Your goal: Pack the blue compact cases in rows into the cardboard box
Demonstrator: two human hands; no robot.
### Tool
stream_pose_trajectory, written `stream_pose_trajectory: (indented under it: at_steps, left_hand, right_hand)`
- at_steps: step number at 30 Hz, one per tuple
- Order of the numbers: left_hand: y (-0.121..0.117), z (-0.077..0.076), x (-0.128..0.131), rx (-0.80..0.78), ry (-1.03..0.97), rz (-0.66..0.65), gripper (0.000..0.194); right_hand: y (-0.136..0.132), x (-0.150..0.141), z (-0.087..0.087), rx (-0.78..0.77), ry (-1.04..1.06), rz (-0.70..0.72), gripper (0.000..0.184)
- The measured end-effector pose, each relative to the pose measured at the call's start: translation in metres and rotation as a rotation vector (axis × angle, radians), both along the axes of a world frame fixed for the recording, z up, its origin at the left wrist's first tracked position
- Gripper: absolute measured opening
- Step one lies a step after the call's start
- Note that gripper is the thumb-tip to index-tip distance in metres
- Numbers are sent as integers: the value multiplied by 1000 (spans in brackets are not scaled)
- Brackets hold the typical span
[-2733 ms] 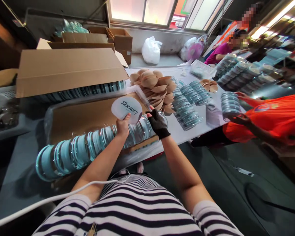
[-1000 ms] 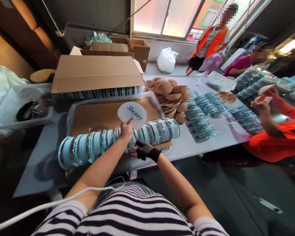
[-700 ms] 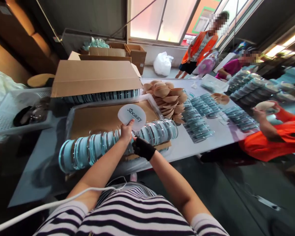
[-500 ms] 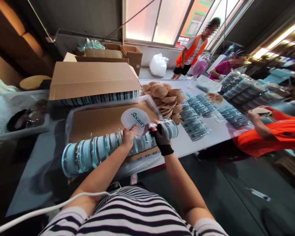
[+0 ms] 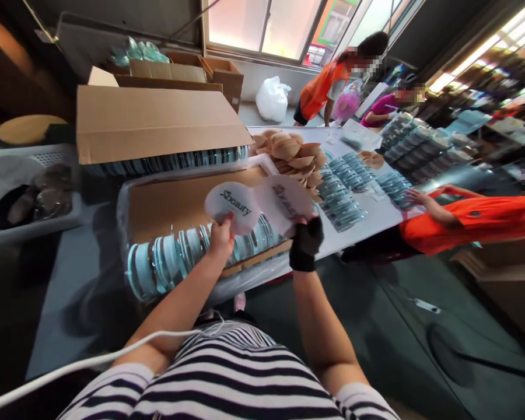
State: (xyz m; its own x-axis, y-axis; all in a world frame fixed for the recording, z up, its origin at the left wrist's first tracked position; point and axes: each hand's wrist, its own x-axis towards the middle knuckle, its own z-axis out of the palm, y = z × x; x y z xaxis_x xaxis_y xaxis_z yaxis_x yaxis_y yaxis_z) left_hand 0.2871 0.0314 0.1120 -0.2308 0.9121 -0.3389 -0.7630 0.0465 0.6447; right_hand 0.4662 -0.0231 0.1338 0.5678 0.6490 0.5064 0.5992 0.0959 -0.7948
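My left hand (image 5: 221, 238) is closed on a round white disc (image 5: 231, 207) printed with "beauty". My right hand (image 5: 306, 242), in a black glove, pinches a second clear printed disc (image 5: 286, 204) and holds it up just right of the first. Both discs hover over a long row of light blue round cases (image 5: 192, 254) lying on their sides on a cardboard sheet (image 5: 175, 204) at the table's near edge.
An open cardboard box (image 5: 153, 119) holds more blue cases. A pile of tan puffs (image 5: 295, 153) and rows of blue cases (image 5: 341, 195) lie on the white table. A person in orange (image 5: 472, 221) reaches in from the right. A white tray (image 5: 30, 192) stands left.
My right hand has lifted a second clear disc away from the one in my left hand. The view has swung a little to the right.
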Motion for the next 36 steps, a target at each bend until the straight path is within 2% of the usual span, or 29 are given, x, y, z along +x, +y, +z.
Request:
stream_pose_trajectory:
  at_steps: [1, 2, 4, 6, 8, 10, 12, 15, 18, 21, 23, 26, 30, 33, 36]
  left_hand:
    - [6, 3, -5, -24, -23, 31, 20]
    - [12, 5, -9, -42, -43, 54, 20]
    - [21, 7, -14, -49, -69, 57, 22]
    - [26, 7, -14, -55, -85, 29, 23]
    - [27, 4, -12, -58, -111, 18, 24]
    - [25, 1, -12, -42, -144, 8, 26]
    - [24, -1, -13, -21, -168, -8, 30]
    - [22, -1, -19, -34, -170, -37, 34]
    - [22, 0, -22, -56, -174, -45, 34]
    - [21, 0, -21, -55, -179, -23, 34]
    - [20, 0, -19, -54, -183, -8, 31]
    - [20, 0, -16, -54, -194, 2, 23]
    - [20, -1, -16, -42, -205, 0, 21]
    - [19, -1, -19, -52, -215, -27, 23]
    - [18, -1, -21, -66, -224, -37, 26]
  right_hand:
    - [-14, 11, 5, 22, -43, -65, 35]
    - [-32, 19, 8, 2, -130, -66, 35]
    - [-72, 21, 7, -131, -337, 65, 34]
    - [-102, 5, -6, -305, -471, 243, 34]
    - [-110, -20, -25, -436, -503, 365, 37]
    - [-98, -44, -41, -508, -507, 406, 39]
    - [-78, -57, -48, -546, -521, 413, 38]
    - [-62, -56, -39, -548, -541, 419, 38]
    - [-71, -48, -23, -516, -549, 471, 39]
    - [-80, -49, -20, -504, -531, 538, 39]
    - [-75, -54, -28, -488, -520, 553, 39]
    - [-53, -58, -50, -468, -512, 546, 39]
    - [-31, -55, -72, -572, -526, 526, 34]
    - [-35, -54, -77, -612, -481, 444, 35]
    - [-35, -62, -75, -656, -485, 384, 34]
